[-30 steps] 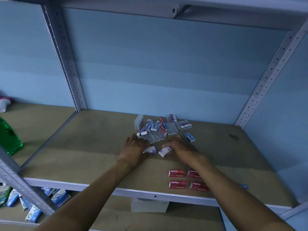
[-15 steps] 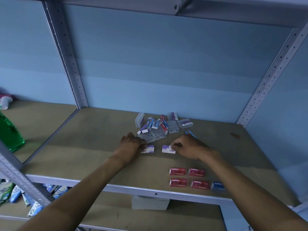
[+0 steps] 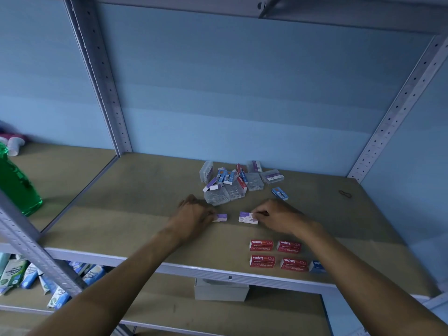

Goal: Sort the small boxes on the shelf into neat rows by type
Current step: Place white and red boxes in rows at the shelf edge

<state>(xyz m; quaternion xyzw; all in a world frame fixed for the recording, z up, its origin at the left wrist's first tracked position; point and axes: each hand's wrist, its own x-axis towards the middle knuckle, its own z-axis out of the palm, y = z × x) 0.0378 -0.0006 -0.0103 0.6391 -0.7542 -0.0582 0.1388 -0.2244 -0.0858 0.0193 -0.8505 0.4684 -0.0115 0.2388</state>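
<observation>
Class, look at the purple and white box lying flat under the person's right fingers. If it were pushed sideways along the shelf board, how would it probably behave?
The purple and white box lies on its broad face, so it would likely slide, not tip or roll. Its square edges suggest stiff card that keeps its shape. The shelf looks like matt board, so some drag seems likely under the right hand.

At nine o'clock I see a green bottle [image 3: 17, 185] on the neighbouring shelf board, with a white cup [image 3: 15, 145] just behind it. At seven o'clock, on the lower level, blue-and-white packets [image 3: 55, 281] lie in a loose jumble. At six o'clock a grey box [image 3: 221, 291] sits under the front rail. At two o'clock a dark rubber band [image 3: 345, 194] lies alone.
</observation>
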